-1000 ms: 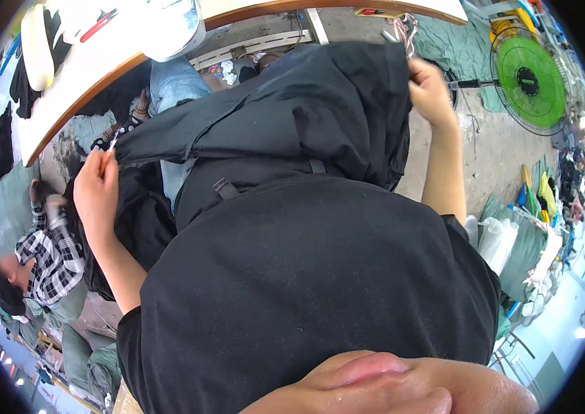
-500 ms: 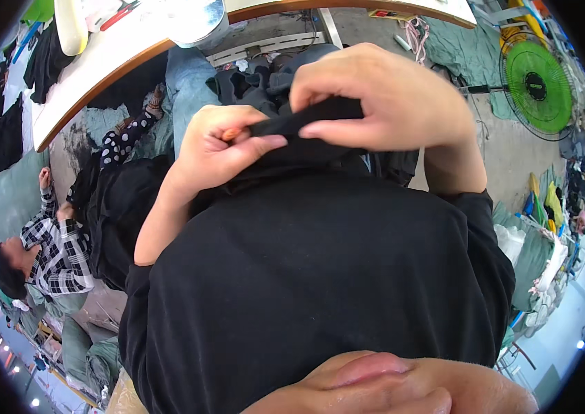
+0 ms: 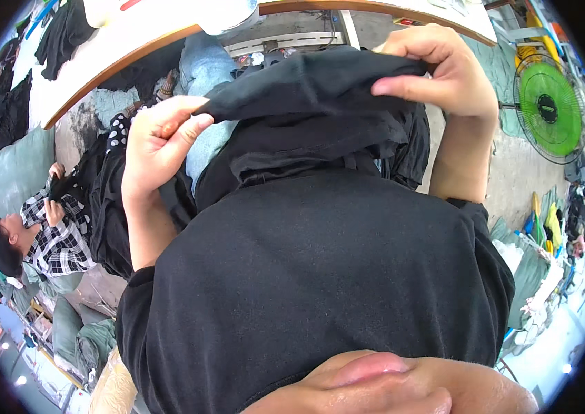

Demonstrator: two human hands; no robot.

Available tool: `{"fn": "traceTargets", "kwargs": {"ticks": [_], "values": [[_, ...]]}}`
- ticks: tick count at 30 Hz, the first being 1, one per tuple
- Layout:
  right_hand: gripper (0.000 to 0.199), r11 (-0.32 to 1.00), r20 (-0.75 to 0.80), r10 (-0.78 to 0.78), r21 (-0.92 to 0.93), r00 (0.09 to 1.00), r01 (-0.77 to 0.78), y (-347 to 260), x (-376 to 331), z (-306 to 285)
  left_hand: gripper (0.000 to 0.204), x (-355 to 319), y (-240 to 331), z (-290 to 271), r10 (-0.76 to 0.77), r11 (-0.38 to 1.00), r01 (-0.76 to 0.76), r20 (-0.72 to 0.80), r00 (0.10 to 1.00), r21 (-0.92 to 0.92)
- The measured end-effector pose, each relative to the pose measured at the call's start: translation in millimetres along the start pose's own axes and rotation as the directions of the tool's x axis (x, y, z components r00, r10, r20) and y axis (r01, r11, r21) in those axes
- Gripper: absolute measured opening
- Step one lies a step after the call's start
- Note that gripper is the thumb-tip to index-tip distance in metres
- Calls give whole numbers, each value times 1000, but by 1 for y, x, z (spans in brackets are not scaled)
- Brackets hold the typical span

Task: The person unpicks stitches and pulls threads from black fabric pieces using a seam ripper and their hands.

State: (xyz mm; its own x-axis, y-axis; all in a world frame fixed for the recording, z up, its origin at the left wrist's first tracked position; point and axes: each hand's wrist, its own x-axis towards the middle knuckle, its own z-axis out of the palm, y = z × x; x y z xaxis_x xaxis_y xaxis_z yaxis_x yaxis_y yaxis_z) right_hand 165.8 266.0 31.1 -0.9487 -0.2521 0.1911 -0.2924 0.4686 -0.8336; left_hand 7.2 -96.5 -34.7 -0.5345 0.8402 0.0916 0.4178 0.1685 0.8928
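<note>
A black cloth garment [image 3: 313, 86] is stretched between my two hands above my lap. Its left end is pinched between thumb and fingers of my left hand [image 3: 158, 152]. A small orange spot shows in that palm, too small to identify. My right hand [image 3: 448, 72] grips the other end, thumb along the near side and fingers curled over the far edge. Lower down, more black fabric [image 3: 313, 141] hangs in folds across my lap, and I cannot tell whether it belongs to the same piece.
Ahead stands a white table [image 3: 127, 48] with a brown edge, bearing a metal basin [image 3: 237, 17] and black cloth [image 3: 65, 34]. A green fan [image 3: 548, 107] is at the right. To the left sits a person in a plaid shirt [image 3: 61, 234] beside green bundles [image 3: 23, 165].
My hands have moved apart, left hand leftward and right hand rightward and up. The black garment, bunched between them before, is now spread wide. The orange item in my left hand shows less.
</note>
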Motion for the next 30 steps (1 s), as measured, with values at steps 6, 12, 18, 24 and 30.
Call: {"fn": "traceTargets", "kwargs": {"ticks": [6, 12, 18, 24, 30], "values": [[21, 947, 147, -307, -48, 940, 317, -43, 50, 71, 73, 24, 28, 37, 171, 840, -180, -65, 983, -512], [28, 858, -89, -138, 487, 986, 164, -3, 58, 67, 37, 0, 6, 41, 82, 813, -112, -78, 994, -571], [85, 792, 281, 351, 420, 893, -443, 46, 6, 89, 22, -37, -41, 20, -8, 534, -222, -267, 964, -816], [83, 869, -90, 475, -111, 875, -483, 66, -6, 106, 10, -66, -71, -9, 201, 716, -330, -270, 942, -616], [33, 961, 99, 214, 160, 972, -227, 48, 2, 103, 14, -54, -45, -38, 298, 705, -123, 134, 945, -699]]}}
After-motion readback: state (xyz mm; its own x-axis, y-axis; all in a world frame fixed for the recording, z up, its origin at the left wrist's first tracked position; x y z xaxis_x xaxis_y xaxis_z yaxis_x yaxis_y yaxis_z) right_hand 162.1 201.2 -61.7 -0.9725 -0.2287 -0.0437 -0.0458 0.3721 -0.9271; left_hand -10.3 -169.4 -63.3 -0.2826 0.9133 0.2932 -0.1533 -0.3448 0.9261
